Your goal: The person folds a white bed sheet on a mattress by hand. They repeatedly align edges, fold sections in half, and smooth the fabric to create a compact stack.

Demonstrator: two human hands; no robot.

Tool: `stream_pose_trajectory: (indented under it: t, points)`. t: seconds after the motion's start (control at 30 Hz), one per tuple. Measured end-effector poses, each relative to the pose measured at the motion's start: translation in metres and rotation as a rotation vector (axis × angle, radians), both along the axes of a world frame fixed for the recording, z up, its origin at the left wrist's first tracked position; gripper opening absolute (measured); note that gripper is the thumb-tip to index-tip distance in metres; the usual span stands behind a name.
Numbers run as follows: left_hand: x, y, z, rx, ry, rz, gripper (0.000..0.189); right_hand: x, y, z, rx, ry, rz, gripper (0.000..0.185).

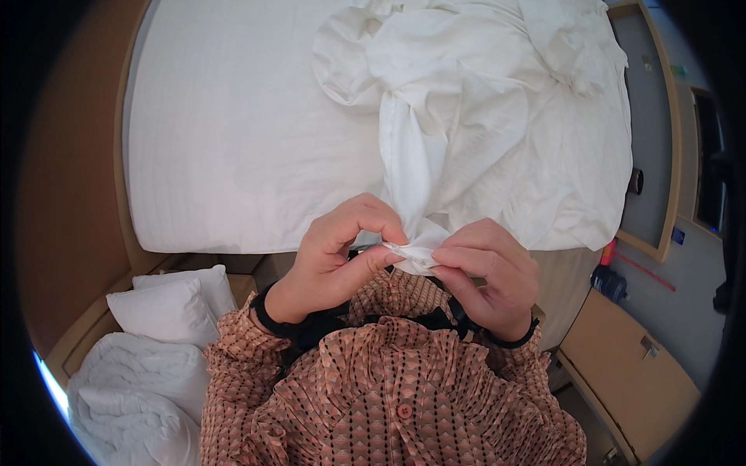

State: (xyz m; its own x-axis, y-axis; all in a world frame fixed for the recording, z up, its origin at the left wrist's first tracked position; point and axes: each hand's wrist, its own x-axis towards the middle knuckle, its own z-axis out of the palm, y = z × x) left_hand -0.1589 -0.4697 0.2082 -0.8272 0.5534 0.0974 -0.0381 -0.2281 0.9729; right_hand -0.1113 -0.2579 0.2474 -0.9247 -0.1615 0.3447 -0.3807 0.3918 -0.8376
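Observation:
A crumpled white cloth, a sheet or duvet cover, spreads over the right part of the bed, and a gathered strip of it hangs down towards me. My left hand pinches the edge of this cloth between thumb and forefinger. Close beside it on the right, my right hand grips the same edge with thumb and fingers. The short stretch of edge between my hands looks folded or seamed. Both hands are in front of my body, just off the near side of the bed. The cloth hides some of the fingertips.
A white-covered mattress fills the upper left. White pillows and a bunched white quilt lie at the lower left. At the right are a wooden door, a blue water bottle and a wood-framed panel.

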Motion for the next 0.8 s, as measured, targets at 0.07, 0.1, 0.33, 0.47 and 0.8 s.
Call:
stream_pose_trajectory:
  t: [0.07,0.1,0.33,0.47,0.8]
  points:
    - [0.001,-0.002,-0.001,0.004,0.000,0.021,0.014,0.000,-0.002,-0.001,0.059,0.033,0.001,0.024]
    - [0.002,-0.003,-0.001,0.000,-0.006,0.026,0.015,0.001,-0.004,-0.002,0.110,0.060,-0.008,0.024]
    - [0.002,-0.001,-0.003,-0.024,0.124,-0.037,0.018,0.016,-0.008,-0.004,-0.048,0.119,-0.145,0.013]
    - [0.000,0.004,0.003,-0.141,0.280,-0.021,0.022,0.023,-0.010,-0.007,-0.195,0.076,-0.145,0.013]
    - [0.014,0.000,0.024,-0.281,0.421,0.179,0.029,0.020,-0.015,-0.009,-0.041,0.093,-0.003,0.025]
